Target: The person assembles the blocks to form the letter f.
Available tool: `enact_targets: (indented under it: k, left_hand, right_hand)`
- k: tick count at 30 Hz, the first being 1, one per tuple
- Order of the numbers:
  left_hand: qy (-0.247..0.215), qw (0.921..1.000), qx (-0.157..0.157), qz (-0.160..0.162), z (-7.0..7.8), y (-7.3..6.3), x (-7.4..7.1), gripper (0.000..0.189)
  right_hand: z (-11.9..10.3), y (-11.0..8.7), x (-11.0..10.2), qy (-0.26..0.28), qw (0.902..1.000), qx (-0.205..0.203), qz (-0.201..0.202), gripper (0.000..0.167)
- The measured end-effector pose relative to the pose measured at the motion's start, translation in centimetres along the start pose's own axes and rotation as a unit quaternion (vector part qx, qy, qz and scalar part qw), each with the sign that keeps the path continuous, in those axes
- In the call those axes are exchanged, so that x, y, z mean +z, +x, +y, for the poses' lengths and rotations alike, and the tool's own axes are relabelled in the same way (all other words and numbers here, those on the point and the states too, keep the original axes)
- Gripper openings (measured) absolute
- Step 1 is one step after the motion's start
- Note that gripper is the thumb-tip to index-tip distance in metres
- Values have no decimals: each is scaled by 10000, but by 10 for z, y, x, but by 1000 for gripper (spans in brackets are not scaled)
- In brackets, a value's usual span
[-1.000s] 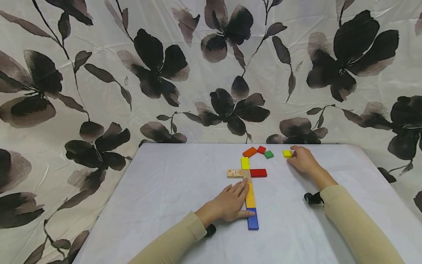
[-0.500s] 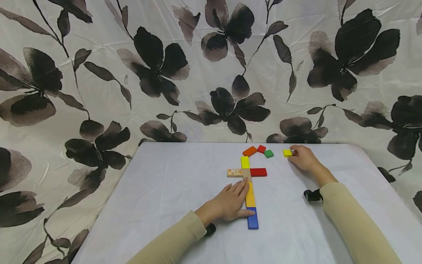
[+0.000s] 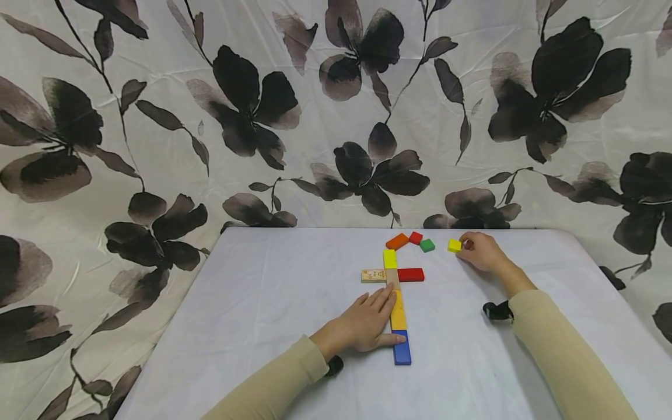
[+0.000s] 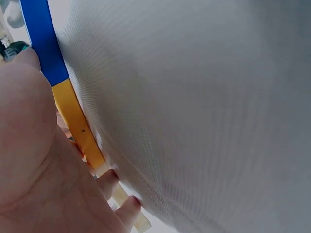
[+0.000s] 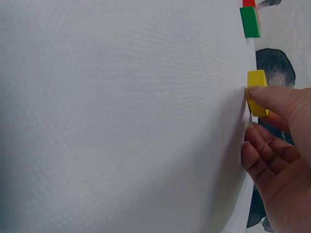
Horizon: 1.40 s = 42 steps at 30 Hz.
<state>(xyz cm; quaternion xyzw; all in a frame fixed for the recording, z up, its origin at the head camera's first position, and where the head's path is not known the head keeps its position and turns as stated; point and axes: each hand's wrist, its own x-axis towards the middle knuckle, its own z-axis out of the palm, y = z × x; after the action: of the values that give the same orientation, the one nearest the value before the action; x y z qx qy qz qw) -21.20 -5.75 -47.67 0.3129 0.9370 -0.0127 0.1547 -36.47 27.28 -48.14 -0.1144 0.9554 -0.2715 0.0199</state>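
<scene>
My right hand (image 3: 484, 252) pinches a small yellow block (image 3: 454, 245) between thumb and fingers near the table's far edge. In the right wrist view, the thumb lies across the yellow block (image 5: 257, 94) and the other fingers curl beneath it. My left hand (image 3: 364, 324) lies flat with fingers stretched along a column of blocks. Its thumb rests on the blue block (image 3: 402, 353) at the near end, and a fingertip touches the plain wooden block (image 3: 392, 276). Between them lies an orange-yellow block (image 3: 399, 315), partly covered by the hand.
A yellow block (image 3: 389, 258) tops the column; a printed wooden block (image 3: 373, 276) and a red block (image 3: 411, 275) flank it. An orange block (image 3: 397, 241), a small red block (image 3: 416, 237) and a green block (image 3: 427, 245) form an arc behind. Floral cloth (image 3: 367, 116) hangs beyond.
The yellow block in my right hand has shifted slightly left, towards the green block, and turned a little. My left hand and the other blocks stay as they were.
</scene>
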Motion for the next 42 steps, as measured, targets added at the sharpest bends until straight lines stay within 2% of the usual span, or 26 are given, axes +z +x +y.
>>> enact_targets:
  k: [18,25,42]
  left_hand:
    - [43,10000,21,50,0,0,4,100]
    - [67,10000,1,59,1,-1,5,100]
    - [93,9999,8,101,0,1,7,101]
  right_hand:
    - [-8,-18,3,334,9975,391,487,35]
    - [-20,-22,10,385,9972,428,481,33]
    - [-43,-22,28,77,9969,539,559,31]
